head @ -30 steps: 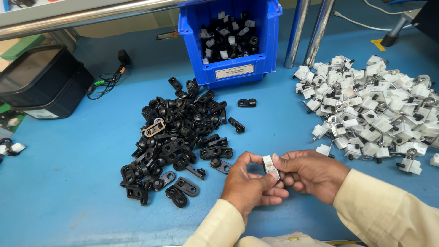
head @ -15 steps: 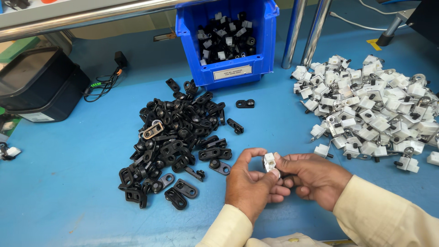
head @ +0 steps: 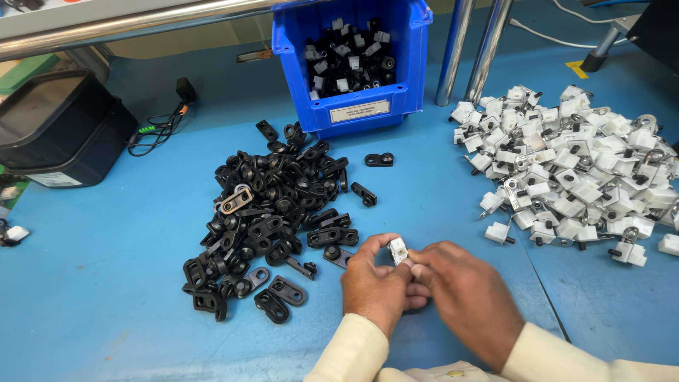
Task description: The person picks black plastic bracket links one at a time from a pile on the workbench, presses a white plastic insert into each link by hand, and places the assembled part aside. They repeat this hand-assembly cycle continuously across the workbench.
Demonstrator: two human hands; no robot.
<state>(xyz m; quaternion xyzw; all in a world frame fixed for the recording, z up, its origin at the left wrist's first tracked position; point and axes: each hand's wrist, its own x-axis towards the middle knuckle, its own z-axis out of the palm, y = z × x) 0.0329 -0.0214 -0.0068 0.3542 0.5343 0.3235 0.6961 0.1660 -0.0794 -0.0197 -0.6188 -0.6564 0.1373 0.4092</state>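
The blue table point(head: 106, 304) is in front of me. My left hand point(head: 375, 286) and right hand point(head: 467, 297) pinch a small white part point(head: 398, 250) between closed fingertips, near me. Black pieces point(head: 276, 212) lie left, white pieces point(head: 573, 177) right, a blue bin point(head: 297, 71) far.

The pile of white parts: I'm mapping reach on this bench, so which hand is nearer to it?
Right. The right hand lies on the side of the pile of white parts, below its near edge. The left hand sits further off, beside the black parts. Both pinch a small white part.
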